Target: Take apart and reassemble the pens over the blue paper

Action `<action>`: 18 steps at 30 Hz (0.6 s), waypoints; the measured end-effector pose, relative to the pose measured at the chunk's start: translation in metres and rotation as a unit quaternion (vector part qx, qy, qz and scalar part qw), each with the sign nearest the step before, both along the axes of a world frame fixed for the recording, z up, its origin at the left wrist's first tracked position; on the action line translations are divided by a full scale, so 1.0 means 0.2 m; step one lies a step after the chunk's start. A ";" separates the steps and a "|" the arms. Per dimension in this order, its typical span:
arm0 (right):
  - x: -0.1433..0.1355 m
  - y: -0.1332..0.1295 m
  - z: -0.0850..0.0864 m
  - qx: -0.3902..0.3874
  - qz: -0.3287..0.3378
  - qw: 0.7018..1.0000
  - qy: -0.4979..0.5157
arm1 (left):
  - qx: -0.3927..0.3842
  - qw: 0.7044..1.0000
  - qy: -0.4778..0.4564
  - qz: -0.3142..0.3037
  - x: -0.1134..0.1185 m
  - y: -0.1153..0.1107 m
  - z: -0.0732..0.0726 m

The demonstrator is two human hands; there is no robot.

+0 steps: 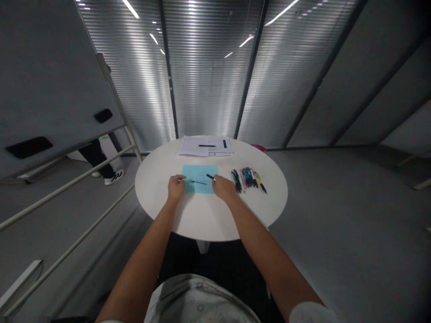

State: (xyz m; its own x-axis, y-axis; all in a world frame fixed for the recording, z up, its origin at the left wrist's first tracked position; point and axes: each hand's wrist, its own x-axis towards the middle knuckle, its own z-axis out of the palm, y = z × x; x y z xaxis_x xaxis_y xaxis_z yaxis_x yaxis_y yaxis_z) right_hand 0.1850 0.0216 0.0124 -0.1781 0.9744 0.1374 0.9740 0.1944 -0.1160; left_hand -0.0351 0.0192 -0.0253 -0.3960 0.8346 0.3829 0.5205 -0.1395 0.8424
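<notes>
A light blue sheet (200, 172) lies on the round white table (208, 222), with a thin dark pen-like part (198, 182) on it. Over the sheet's left edge, my left hand (176, 186) is closed, its fingertips pinching something small that I cannot make out. At the right edge my right hand (222, 187) is closed on a short dark piece (210, 176), perhaps a pen part, which points up and left. Several pens (247, 179) of various colours lie side by side to the right of my right hand.
Papers (191, 146) with a black pen (207, 146) on them lie at the table's far side. A whiteboard on a metal frame (77, 184) stands at the left, with a person's leg and shoe (114, 176) behind it. Glass panels with blinds rise beyond the table.
</notes>
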 end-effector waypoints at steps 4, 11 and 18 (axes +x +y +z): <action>-0.01 -0.01 0.02 -0.007 -0.005 1.000 -0.005 | -0.002 1.000 0.003 -0.008 0.01 -0.01 0.01; -0.03 -0.02 0.03 -0.008 -0.005 1.000 0.006 | 0.017 1.000 -0.008 -0.016 0.00 0.00 0.00; 0.01 0.02 0.01 0.029 -0.024 0.998 0.056 | 0.012 1.000 0.013 -0.015 0.01 -0.01 0.01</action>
State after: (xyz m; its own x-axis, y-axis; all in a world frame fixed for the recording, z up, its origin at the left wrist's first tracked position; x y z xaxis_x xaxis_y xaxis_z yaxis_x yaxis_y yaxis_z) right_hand 0.1870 0.0259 0.0141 -0.1117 0.9714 0.2093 0.9639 0.1572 -0.2150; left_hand -0.0332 0.0177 -0.0231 -0.3604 0.8360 0.4137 0.5382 -0.1759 0.8243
